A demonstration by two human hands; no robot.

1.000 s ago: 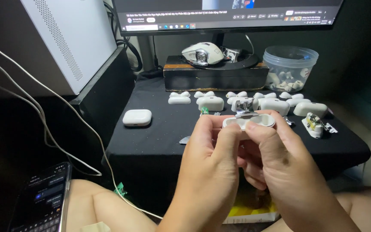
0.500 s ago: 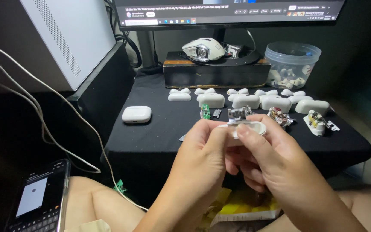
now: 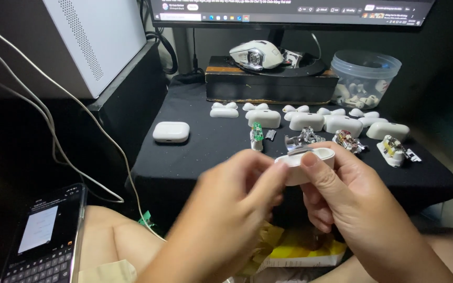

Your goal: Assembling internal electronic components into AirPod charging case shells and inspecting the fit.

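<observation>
Two hands meet over the near edge of the black table, and between them sits a white earbud case shell, open side up, with a thin metal strip showing at its rim. The right hand wraps it from the side and below, thumb pressed across the front wall, fingers curled underneath. The left hand comes in from the other end, thumb and forefinger pinched tight on the shell's left rim, so both hands have a firm, narrow hold on the same piece.

Beyond the hands, a closed white case lies alone on the left part of the table. Further right runs a row of white case halves, and just in front of them lie a small green circuit board and some bare metal hinge parts. A clear plastic tub of small white bits stands at the back right, near a white mouse resting on a dark box. Down at the lower left, a phone with a lit screen lies by the person's knee.
</observation>
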